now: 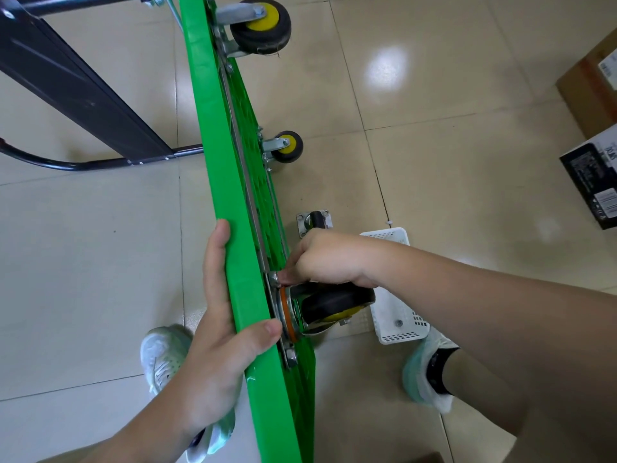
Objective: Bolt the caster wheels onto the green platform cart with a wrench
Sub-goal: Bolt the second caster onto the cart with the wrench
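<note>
The right grip (pixel 320 259) is curled closed, fingertips pinching a bolt (pixel 274 278) at the twelve o'clock corner of a caster's plate (pixel 277 310); no wrench shows in it, so this looks like finger-starting the thread. The caster (pixel 337 302) sits just under that wrist, its plate flat against the underside of the cart (pixel 217 128), and a second bolt (pixel 291 355) already stands at the plate's six o'clock corner. The left grip (pixel 217 329) clamps the cart's rim at nine o'clock of the plate, fingers laid along the deck face and thumb hooked over the edge, touching the plate. The cart stands on its long edge, running from six o'clock up to twelve, with two mounted casters (pixel 260 25) (pixel 287 147) further along it. A loose caster (pixel 314 222) lies on the floor (pixel 434 162) at twelve o'clock of the right grip, and a white basket (pixel 400 335) sits at three o'clock of the held wheel. The likeliest fault is a cross-threaded bolt, since the plate hangs on few fasteners and may sit slightly off its holes. A bolt slipping from the fingertips would drop and roll across the smooth tiles. If the left grip slackens, the edge-standing cart could tip toward the feet. The swivelling wheel could also nip the right fingers against the plate.
</note>
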A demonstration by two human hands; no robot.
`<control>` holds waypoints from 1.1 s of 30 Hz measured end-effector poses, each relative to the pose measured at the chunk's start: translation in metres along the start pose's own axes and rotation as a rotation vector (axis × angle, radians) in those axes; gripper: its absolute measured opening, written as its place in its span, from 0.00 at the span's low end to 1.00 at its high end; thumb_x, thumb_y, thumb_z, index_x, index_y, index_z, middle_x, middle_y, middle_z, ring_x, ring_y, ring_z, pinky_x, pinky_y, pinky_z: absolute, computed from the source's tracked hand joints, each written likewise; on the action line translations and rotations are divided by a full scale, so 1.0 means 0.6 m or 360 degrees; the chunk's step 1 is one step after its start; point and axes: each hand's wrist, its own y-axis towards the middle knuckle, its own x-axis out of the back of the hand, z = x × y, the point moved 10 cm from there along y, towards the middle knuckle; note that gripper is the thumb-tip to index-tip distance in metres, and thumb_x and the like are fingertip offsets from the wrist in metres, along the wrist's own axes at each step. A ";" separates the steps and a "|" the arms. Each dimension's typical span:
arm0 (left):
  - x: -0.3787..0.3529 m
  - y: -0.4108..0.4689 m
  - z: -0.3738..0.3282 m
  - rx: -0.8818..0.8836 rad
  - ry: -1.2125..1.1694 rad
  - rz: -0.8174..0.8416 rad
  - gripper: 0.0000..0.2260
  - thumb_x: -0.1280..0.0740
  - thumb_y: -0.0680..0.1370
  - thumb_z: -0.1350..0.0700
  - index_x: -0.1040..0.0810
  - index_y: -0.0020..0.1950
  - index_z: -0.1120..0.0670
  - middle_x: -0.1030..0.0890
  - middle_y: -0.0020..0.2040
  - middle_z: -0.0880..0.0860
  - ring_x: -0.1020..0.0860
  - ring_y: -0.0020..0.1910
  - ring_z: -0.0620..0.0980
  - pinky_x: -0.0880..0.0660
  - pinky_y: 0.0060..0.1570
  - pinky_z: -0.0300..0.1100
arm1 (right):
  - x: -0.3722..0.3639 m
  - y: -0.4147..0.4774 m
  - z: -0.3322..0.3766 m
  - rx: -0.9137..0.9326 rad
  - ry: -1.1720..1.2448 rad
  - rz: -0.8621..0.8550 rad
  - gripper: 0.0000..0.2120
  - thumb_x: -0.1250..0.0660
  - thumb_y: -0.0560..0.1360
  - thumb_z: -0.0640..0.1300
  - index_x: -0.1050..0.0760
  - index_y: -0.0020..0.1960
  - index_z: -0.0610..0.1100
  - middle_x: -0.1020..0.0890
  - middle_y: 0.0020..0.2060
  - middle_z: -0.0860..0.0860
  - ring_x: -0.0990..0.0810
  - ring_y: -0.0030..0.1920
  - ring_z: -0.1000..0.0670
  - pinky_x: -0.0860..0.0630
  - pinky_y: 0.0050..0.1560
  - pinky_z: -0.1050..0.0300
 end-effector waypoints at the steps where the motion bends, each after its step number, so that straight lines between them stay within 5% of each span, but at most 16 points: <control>1: -0.001 0.000 -0.001 -0.0006 0.0002 0.0004 0.41 0.30 0.69 0.55 0.40 0.76 0.27 0.26 0.73 0.35 0.24 0.71 0.46 0.22 0.61 0.39 | -0.001 0.001 -0.001 -0.0012 -0.0031 -0.0010 0.17 0.28 0.75 0.56 0.16 0.51 0.42 0.15 0.48 0.43 0.16 0.51 0.40 0.20 0.57 0.42; 10: -0.003 0.000 -0.004 -0.0010 -0.0005 0.0010 0.40 0.30 0.69 0.55 0.40 0.75 0.28 0.25 0.72 0.35 0.23 0.70 0.45 0.22 0.60 0.38 | 0.003 -0.004 0.001 -0.0001 -0.0067 -0.0022 0.16 0.31 0.76 0.61 0.17 0.51 0.49 0.16 0.44 0.50 0.18 0.46 0.48 0.22 0.47 0.55; 18: -0.001 0.000 0.000 0.0014 -0.0003 0.0000 0.41 0.29 0.68 0.54 0.40 0.75 0.26 0.25 0.73 0.37 0.24 0.72 0.51 0.22 0.62 0.43 | 0.002 -0.004 0.000 -0.0046 0.0045 -0.0001 0.19 0.24 0.69 0.53 0.16 0.52 0.40 0.15 0.50 0.41 0.17 0.53 0.40 0.21 0.58 0.41; 21: -0.002 0.000 -0.002 0.0000 0.0008 -0.0004 0.41 0.30 0.68 0.54 0.40 0.75 0.27 0.25 0.72 0.36 0.24 0.71 0.47 0.22 0.61 0.40 | 0.000 0.003 0.000 -0.0075 0.0009 -0.0045 0.14 0.26 0.72 0.51 0.16 0.49 0.41 0.15 0.45 0.42 0.17 0.45 0.43 0.20 0.49 0.51; 24: -0.003 0.000 -0.005 0.0001 -0.0002 -0.0011 0.40 0.30 0.68 0.54 0.40 0.74 0.26 0.25 0.72 0.35 0.24 0.71 0.44 0.23 0.61 0.37 | -0.002 0.003 0.004 -0.0081 -0.0133 -0.0081 0.12 0.33 0.77 0.50 0.18 0.46 0.40 0.20 0.36 0.45 0.24 0.36 0.45 0.31 0.36 0.57; 30: -0.004 0.000 -0.003 0.0030 -0.0037 -0.0006 0.40 0.29 0.68 0.55 0.38 0.73 0.26 0.25 0.71 0.34 0.23 0.70 0.44 0.22 0.59 0.38 | 0.001 0.004 -0.005 -0.0070 -0.0071 -0.0051 0.17 0.30 0.75 0.59 0.18 0.54 0.47 0.16 0.47 0.48 0.18 0.49 0.46 0.22 0.51 0.53; 33: -0.002 0.000 -0.001 0.0043 -0.0041 -0.0020 0.40 0.29 0.67 0.54 0.37 0.73 0.25 0.25 0.71 0.35 0.22 0.69 0.45 0.21 0.58 0.39 | 0.005 0.003 0.000 0.0001 -0.0007 -0.0055 0.17 0.28 0.74 0.59 0.17 0.54 0.47 0.16 0.47 0.49 0.19 0.50 0.46 0.23 0.49 0.54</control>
